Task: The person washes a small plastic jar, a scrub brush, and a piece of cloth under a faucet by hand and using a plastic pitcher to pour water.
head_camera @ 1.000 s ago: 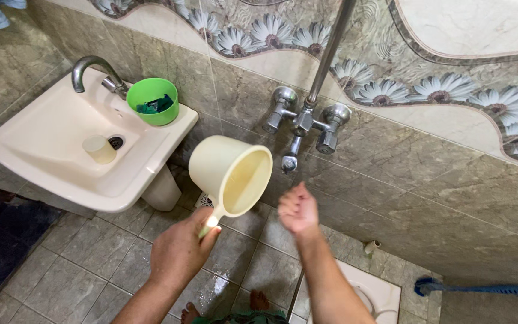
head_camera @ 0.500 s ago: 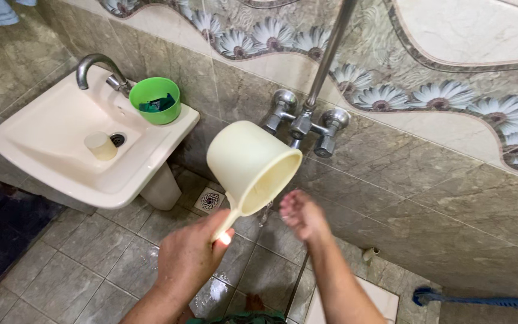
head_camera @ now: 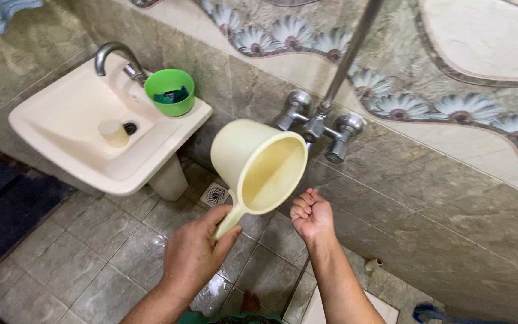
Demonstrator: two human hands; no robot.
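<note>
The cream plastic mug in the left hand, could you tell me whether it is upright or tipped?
Tipped. The cream mug lies nearly on its side in the left hand, its mouth facing the closed right hand. No water visible inside.

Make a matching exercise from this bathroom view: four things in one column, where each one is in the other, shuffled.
Things:
1. cream mug
2. green bowl
3. small cream cup
4. floor drain

Places:
A. on the back ledge of the sink, beside the tap
B. in the floor tiles beside the sink pedestal
C. held by its handle in the left hand
D. inside the basin, next to its drain hole

Pairs: 1-C, 2-A, 3-D, 4-B
</note>
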